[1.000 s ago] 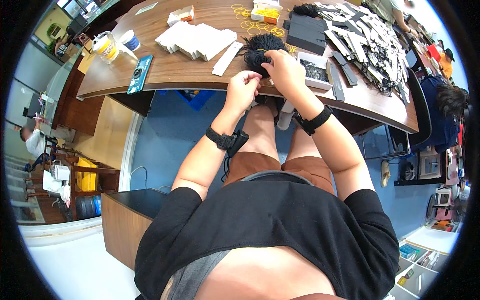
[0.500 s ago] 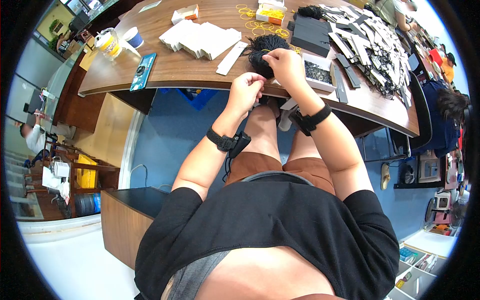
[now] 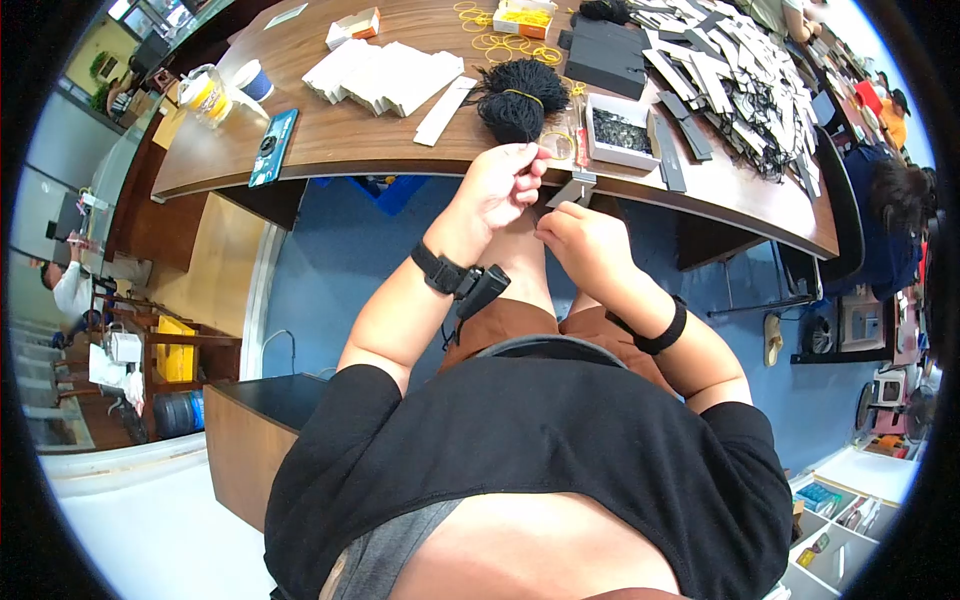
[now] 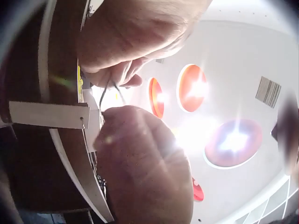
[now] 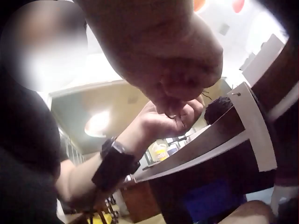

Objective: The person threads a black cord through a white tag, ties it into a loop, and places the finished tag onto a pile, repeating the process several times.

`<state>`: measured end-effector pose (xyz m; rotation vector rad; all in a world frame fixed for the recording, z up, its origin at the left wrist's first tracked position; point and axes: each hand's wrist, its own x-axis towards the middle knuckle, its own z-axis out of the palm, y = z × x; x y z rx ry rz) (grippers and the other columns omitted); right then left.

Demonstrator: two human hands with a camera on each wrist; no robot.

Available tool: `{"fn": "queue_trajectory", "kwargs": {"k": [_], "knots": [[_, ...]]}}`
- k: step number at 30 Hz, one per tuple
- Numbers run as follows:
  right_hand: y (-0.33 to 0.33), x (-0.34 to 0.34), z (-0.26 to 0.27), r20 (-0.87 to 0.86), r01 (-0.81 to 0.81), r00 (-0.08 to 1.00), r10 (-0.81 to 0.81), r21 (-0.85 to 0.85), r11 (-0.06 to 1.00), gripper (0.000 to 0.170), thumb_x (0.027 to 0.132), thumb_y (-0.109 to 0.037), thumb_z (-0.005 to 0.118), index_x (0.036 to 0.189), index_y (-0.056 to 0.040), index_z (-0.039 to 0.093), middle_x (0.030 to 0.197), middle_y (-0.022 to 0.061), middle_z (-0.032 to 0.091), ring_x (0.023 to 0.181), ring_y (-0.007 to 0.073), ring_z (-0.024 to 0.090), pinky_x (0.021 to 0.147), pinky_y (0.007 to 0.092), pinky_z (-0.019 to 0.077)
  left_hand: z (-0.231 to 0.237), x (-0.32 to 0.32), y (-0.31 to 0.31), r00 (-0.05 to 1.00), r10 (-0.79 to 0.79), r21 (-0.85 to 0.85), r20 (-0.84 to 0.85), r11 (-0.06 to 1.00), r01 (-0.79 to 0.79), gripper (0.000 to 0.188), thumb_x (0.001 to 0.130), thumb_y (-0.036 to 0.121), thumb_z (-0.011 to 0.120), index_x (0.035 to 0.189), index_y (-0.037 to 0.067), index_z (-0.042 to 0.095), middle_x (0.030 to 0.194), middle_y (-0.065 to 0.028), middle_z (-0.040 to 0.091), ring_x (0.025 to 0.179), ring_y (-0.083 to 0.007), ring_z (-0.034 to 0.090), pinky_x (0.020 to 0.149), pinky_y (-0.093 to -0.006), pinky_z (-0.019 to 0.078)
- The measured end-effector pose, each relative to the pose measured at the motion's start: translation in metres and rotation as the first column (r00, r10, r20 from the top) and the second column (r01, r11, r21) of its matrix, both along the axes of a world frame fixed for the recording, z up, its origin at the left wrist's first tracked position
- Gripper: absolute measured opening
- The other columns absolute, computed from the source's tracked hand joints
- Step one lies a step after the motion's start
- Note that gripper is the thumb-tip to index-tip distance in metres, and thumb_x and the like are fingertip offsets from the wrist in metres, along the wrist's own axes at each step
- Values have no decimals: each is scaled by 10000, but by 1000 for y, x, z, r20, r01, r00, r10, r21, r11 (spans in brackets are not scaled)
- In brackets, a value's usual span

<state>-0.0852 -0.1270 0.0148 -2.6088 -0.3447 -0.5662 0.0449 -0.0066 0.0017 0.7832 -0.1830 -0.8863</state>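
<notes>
The left hand (image 3: 500,190) pinches a thin dark cord at the table's front edge, its other fingers curled. Nearer the body, the right hand (image 3: 590,243) has its fingertips together on the cord. In the left wrist view the cord (image 4: 103,95) spans the gap between the left hand (image 4: 135,35) and the right hand (image 4: 145,163). A pale flat tag (image 3: 572,188) with a small hole hangs beside the hands; its link to the cord is partly hidden. Behind them on the table lies a black cord bundle (image 3: 512,112) with a yellow band round it.
On the table (image 3: 350,150) are white tags (image 3: 385,75), a loose white strip (image 3: 443,110), an open box of small black pieces (image 3: 622,130), yellow bands (image 3: 510,48), a dark block (image 3: 607,62), a phone (image 3: 273,148), cups and a large pile of corded tags (image 3: 745,90).
The right hand has moved from beside the black bundle down toward the body. The left hand has shifted slightly right, and the hanging tag shows more fully.
</notes>
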Motion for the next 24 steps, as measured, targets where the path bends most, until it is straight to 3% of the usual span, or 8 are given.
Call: {"fn": "queue_trajectory", "kwargs": {"k": [3, 6, 8, 11, 14, 15, 23, 24], "knots": [[-19, -5, 1, -120, 96, 992, -40, 506, 857, 227, 830, -249, 628, 814, -24, 645, 706, 47, 606, 612, 153, 582, 547, 294, 462, 5, -22, -1, 983, -38, 64, 178, 998, 26, 205, 948, 159, 463, 954, -12, 577, 666, 10, 512, 475, -34, 347, 432, -175, 289], [-41, 0, 17, -324, 277, 944, 65, 883, 379, 266, 893, -266, 586, 887, -12, 666, 764, -10, 608, 648, 36, 488, 577, 189, 394, 21, -48, -3, 954, -66, 152, 293, 988, 22, 228, 948, 166, 471, 1002, -9, 607, 657, 23, 512, 483, -22, 347, 437, -166, 273], [-46, -2, 19, -256, 174, 955, 152, 894, 413, 249, 891, -233, 591, 958, -4, 659, 805, 7, 626, 691, 43, 516, 639, 196, 420, 23, -52, -6, 918, 6, 184, 396, 979, -85, 217, 938, 165, 492, 951, -3, 629, 651, 26, 519, 503, -19, 356, 450, -167, 275], [-49, -1, 18, -148, 160, 986, -74, 731, 663, 318, 860, -258, 642, 1000, 27, 644, 850, 51, 645, 707, 76, 566, 642, 204, 455, 22, -56, -10, 851, 8, 210, 525, 968, -138, 208, 936, 167, 501, 937, 10, 637, 675, 25, 543, 520, -18, 372, 471, -162, 292], [-43, -1, 17, -179, 118, 960, 215, 957, 266, 297, 866, -201, 634, 1033, 45, 628, 829, 64, 647, 697, 84, 573, 643, 199, 455, 21, -61, -12, 822, -81, 243, 564, 968, -71, 197, 932, 172, 516, 863, 22, 624, 684, 24, 556, 540, -26, 406, 495, -166, 319], [-42, -1, 17, -173, 116, 941, 292, 972, 204, 278, 888, -190, 601, 1036, 44, 628, 789, 63, 640, 634, 93, 564, 589, 211, 445, 20, -64, -14, 802, -104, 264, 588, 962, -69, 197, 931, 172, 519, 849, 23, 618, 684, 23, 558, 543, -28, 414, 495, -168, 320], [-45, -6, 29, -130, 147, 945, 299, 988, -38, 267, 898, -207, 579, 968, 42, 644, 725, 84, 610, 515, 136, 532, 493, 236, 417, 27, -79, -14, 865, -186, 305, 467, 951, 39, 241, 936, 162, 495, 976, -31, 634, 709, -31, 616, 558, -43, 494, 508, -196, 421], [-46, -6, 29, -137, 147, 938, 319, 989, -8, 260, 893, -206, 586, 963, 37, 649, 732, 78, 612, 519, 129, 530, 493, 236, 417, 26, -78, -14, 863, -202, 298, 463, 952, 63, 238, 934, 154, 496, 996, -35, 627, 736, -37, 623, 584, -52, 513, 533, -203, 436]]}}
